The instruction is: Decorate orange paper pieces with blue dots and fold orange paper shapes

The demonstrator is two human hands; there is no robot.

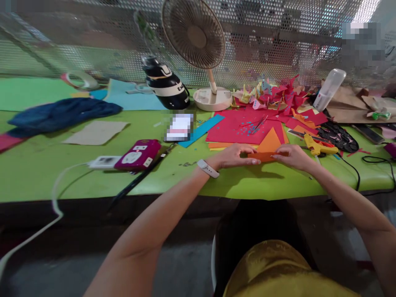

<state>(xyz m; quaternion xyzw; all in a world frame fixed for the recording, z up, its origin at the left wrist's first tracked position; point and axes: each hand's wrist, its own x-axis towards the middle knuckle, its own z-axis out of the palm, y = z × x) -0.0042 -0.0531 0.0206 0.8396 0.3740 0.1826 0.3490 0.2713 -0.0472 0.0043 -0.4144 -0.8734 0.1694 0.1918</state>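
Note:
A piece of orange paper [268,144] is held just above the front edge of the green-covered table [173,177]. It has a pointed top and a folded strip along its lower side. My left hand [236,156], with a pale band on the wrist, pinches the strip's left end. On the other end, the fingers of my right hand [289,156] are closed. Behind the orange paper lie red sheets [229,128] sprinkled with small blue bits, with orange and yellow sheets under them.
A fan [213,99], a dark bottle [170,88] and a heap of folded paper shapes [278,93] stand at the back. To the right lies a yellow glue gun [318,145] with its cord. On the left are a phone [179,127], a purple power bank [139,154] and dark blue cloth [64,115].

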